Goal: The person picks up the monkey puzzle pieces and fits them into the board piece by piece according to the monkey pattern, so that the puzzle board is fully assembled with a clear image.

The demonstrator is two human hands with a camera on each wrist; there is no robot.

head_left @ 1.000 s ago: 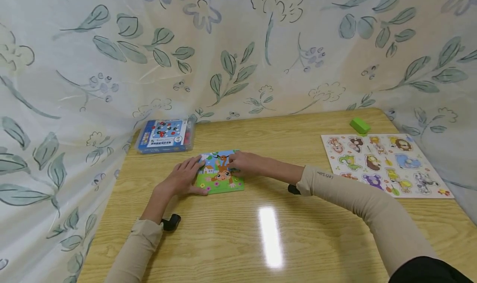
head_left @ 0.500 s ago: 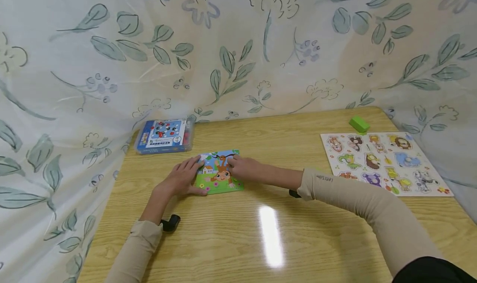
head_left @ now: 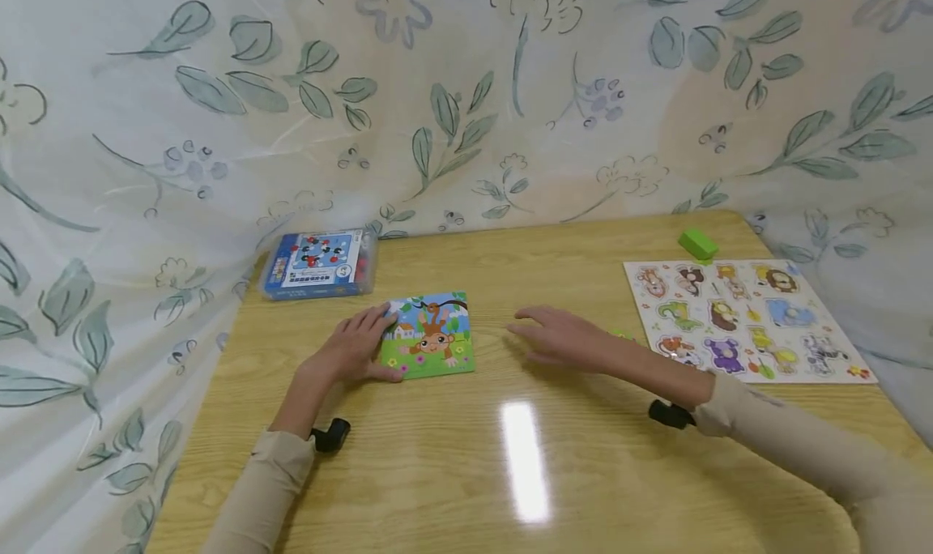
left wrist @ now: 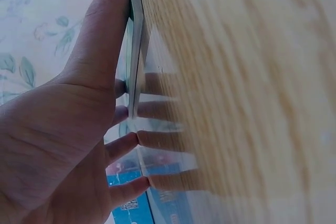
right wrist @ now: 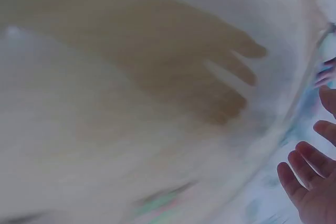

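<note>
My left hand [head_left: 350, 350] rests at the left side of a small square monkey picture puzzle [head_left: 430, 339], its fingertips and thumb on the left edge. In the left wrist view the thumb lies along the puzzle's thin edge [left wrist: 136, 51], with the other fingers spread at the tabletop behind. My right hand [head_left: 557, 339] hovers over the table to the right of the puzzle, holding nothing, fingers loosely extended. Its fingers also show at the right of the right wrist view, above their reflection. The monkey picture appears whole.
A blue-labelled plastic box [head_left: 318, 264] lies behind the left hand. At the right is a white animal puzzle board [head_left: 743, 319] with a green block [head_left: 697, 244] behind it. A small yellow-green thing [head_left: 619, 334] shows beside the right wrist. A floral curtain [head_left: 466, 92] backs the wooden table.
My right hand has left the monkey puzzle's right side and moved right, its fingers now extended. The left hand keeps its place at the left edge.
</note>
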